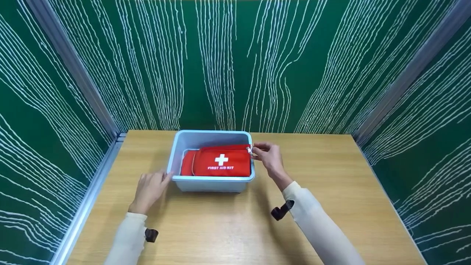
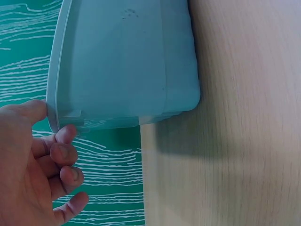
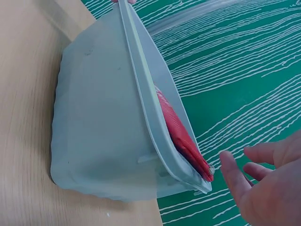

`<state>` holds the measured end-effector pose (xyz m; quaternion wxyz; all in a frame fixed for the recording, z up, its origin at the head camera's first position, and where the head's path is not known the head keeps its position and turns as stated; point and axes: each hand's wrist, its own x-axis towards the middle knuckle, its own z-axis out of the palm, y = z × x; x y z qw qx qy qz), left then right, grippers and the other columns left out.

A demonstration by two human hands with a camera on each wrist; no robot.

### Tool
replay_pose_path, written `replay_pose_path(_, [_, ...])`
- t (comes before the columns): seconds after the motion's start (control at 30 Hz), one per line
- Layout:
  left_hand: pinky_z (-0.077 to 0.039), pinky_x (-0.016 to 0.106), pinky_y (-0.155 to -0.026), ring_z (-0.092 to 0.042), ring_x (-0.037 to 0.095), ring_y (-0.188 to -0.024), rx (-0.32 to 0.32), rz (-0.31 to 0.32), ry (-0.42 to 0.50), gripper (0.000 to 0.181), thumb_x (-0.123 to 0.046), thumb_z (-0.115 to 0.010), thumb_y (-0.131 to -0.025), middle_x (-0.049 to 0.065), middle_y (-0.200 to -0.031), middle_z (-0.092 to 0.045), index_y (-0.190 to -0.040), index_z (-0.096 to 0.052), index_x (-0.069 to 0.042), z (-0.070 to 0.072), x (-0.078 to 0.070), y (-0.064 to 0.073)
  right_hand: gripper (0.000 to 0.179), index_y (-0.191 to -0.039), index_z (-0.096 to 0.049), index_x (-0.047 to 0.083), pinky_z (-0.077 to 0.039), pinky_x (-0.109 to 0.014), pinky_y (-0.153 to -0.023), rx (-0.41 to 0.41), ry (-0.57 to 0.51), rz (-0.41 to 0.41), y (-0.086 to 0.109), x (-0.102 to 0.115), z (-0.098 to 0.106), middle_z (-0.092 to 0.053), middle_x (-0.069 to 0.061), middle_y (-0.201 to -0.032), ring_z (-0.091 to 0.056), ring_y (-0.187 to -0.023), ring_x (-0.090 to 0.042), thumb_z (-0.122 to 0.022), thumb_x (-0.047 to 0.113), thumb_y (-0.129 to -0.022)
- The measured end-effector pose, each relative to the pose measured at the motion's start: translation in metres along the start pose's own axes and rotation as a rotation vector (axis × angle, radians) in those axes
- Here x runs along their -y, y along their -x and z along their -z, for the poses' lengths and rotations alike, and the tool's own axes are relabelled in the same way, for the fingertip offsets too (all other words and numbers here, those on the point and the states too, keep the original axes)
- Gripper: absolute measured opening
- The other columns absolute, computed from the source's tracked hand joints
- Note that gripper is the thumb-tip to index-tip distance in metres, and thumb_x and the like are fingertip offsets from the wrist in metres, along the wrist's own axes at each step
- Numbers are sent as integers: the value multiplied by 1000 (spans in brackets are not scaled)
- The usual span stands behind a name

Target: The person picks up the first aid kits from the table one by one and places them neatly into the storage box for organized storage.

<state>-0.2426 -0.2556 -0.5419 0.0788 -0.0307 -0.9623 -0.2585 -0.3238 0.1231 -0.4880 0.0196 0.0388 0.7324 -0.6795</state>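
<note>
A light blue-grey plastic bin (image 1: 209, 185) stands on the table. Inside lies a red first aid kit pouch (image 1: 232, 158) with a white cross, its right end up against the rim. More red fabric (image 1: 187, 163) shows at its left; whether it belongs to the same pouch I cannot tell. My left hand (image 1: 150, 189) pinches the bin's near left rim corner between thumb and forefinger, clear in the left wrist view. By the pouch's metal zipper end (image 1: 249, 149) is my right hand (image 1: 269, 157). A small gap separates its loosely bent fingers (image 3: 230, 172) from the pouch in the right wrist view.
The wooden table (image 1: 220, 228) reaches back to a green wall (image 1: 217, 73) with wavy white lines. Similar green panels stand on both sides, joined by grey metal posts (image 1: 79, 70). A metal rail (image 1: 88, 198) runs along the table's left edge.
</note>
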Motion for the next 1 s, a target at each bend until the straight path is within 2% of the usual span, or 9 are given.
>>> replay_pose_path(0.27, [-31,40,-80,-45,22,-69,33,31,12,35,-40,-49,-101,2,-68,-50,-83,-58,-12,0,1,-1,27,-118,-63,-5,-53,-41,-89,49,48,12,3,-4,4,-62,-27,-119,-62,-109,-41,-64,6,-93])
replay_pose_path(0.47, [-30,38,-76,-43,20,-65,25,17,-4,37,-41,-49,-101,2,-64,-48,-79,-57,-12,-2,2,-2,25,-115,-65,-3,-55,-39,-87,42,86,34,4,-13,17,-65,-22,-113,-64,-99,-26,-65,9,-94])
replay_pose_path(0.63, [-27,36,-72,-41,18,-59,-5,0,-22,37,-39,-53,-100,0,-59,-45,-74,-53,-12,-2,2,-2,28,-117,-63,-6,-54,-39,-88,9,119,58,3,-24,41,-64,-23,-115,-63,-94,-16,-63,12,-95])
replay_pose_path(0.73, [-27,36,-72,-44,19,-63,-11,17,-27,35,-40,-54,-99,1,-63,-48,-81,-55,-10,0,3,-3,30,-119,-62,-4,-53,-39,-90,-5,160,59,4,-29,59,-63,-23,-118,-62,-96,-15,-62,16,-96])
replay_pose_path(0.87, [-31,37,-75,-51,24,-74,-43,28,-57,33,-39,-55,-98,6,-76,-54,-93,-55,-7,2,1,-6,31,-119,-63,-2,-53,-34,-89,-37,239,74,3,-32,85,-64,-21,-119,-62,-98,-16,-62,19,-97])
replay_pose_path(1.0, [-35,41,-80,-51,27,-88,-92,22,-75,30,-36,-54,-98,9,-93,-56,-100,-55,-6,4,-7,-12,33,-119,-65,0,-50,-28,-86,-94,346,103,2,-33,109,-66,-19,-118,-62,-101,-22,-62,24,-96])
